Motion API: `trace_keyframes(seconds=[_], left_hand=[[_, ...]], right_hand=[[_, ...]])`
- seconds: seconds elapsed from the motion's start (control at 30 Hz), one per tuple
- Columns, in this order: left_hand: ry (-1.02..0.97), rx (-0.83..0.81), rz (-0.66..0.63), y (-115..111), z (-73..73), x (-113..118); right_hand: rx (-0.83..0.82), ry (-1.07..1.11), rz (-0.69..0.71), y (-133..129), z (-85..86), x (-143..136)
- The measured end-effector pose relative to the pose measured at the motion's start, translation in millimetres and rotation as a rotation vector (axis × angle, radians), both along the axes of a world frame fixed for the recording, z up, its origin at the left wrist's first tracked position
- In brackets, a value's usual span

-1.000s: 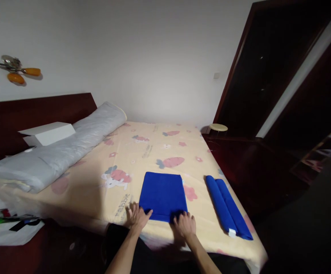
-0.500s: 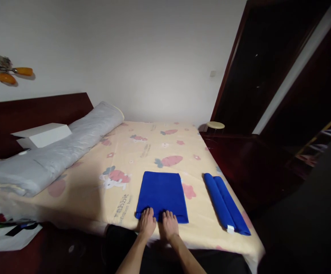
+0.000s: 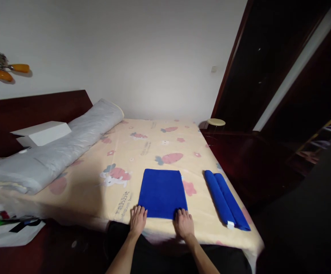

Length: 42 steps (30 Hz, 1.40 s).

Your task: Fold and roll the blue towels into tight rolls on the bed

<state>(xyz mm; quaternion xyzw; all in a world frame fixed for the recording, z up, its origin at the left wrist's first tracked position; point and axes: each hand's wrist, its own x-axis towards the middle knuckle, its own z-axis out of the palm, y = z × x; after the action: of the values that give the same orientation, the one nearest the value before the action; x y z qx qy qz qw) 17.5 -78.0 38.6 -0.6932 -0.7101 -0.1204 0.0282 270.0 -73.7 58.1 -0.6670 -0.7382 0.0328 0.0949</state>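
Observation:
A blue cloth (image 3: pixel 162 192) lies flat on the bed in front of me. At its near left corner is my left hand (image 3: pixel 138 220), fingers curled down and closed on the edge. My right hand (image 3: pixel 184 223) grips the near right corner in the same way, its fingertips partly hidden against the fabric. Off to the right, two rolled blue cloths (image 3: pixel 226 199) rest side by side along the bed's edge, a small white tag showing at their near end.
The bed (image 3: pixel 159 140) has a cream sheet printed with carrots and rabbits. A grey rolled mattress or quilt (image 3: pixel 54 152) and a white box (image 3: pixel 44 133) are by the headboard (image 3: pixel 40 108). A round stool (image 3: pixel 216 122) stands beyond the bed's far right corner.
Both hands have moved apart, from the middle of the cloth's near edge out to its two near corners. The near edge, bunched before, now looks flatter. The rolled cloths stay put.

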Motion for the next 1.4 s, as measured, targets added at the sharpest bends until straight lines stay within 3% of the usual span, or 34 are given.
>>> trace_keyframes(seconds=[0.13, 0.33, 0.5, 0.6, 0.73, 0.8, 0.9, 0.97, 1.2, 1.3, 1.4], left_hand=[[0.021, -0.006, 0.002, 1, 4.2, -11], [0.030, -0.063, -0.071, 7, -2.1, -7], [0.029, -0.093, -0.050, 8, 3.7, -11], [0.031, -0.065, 0.028, 6, 11.3, 4], [0.028, -0.028, 0.080, 3, 14.8, 38], [0.022, -0.020, 0.070, 2, 13.6, 48], [0.009, -0.013, 0.034, 3, 10.7, 49], [-0.003, -0.014, 0.005, 1, 7.9, 45], [-0.049, -0.151, -0.242, -30, -9.3, 50], [-0.047, -0.304, -0.209, -36, -8.8, 49], [-0.049, -0.352, -0.184, -33, -1.1, 36]], right_hand=[[0.024, -0.014, 0.006, 2, -7.8, 21], [0.078, 0.007, 0.132, 1, -20.7, 23], [0.088, 0.017, 0.115, -1, -17.3, 24], [0.075, 0.016, 0.060, 0, -10.4, 10], [0.047, 0.029, 0.053, 0, -5.9, -30], [0.033, 0.057, 0.145, -4, -7.5, -49], [0.011, 0.148, 0.421, -15, -15.8, -62], [-0.004, 0.185, 0.543, -21, -23.7, -61], [-0.013, 0.181, 0.575, -22, -37.8, -53], [0.035, 0.195, 0.566, -23, -40.6, -44], [0.113, 0.207, 0.482, -28, -48.5, -22]])
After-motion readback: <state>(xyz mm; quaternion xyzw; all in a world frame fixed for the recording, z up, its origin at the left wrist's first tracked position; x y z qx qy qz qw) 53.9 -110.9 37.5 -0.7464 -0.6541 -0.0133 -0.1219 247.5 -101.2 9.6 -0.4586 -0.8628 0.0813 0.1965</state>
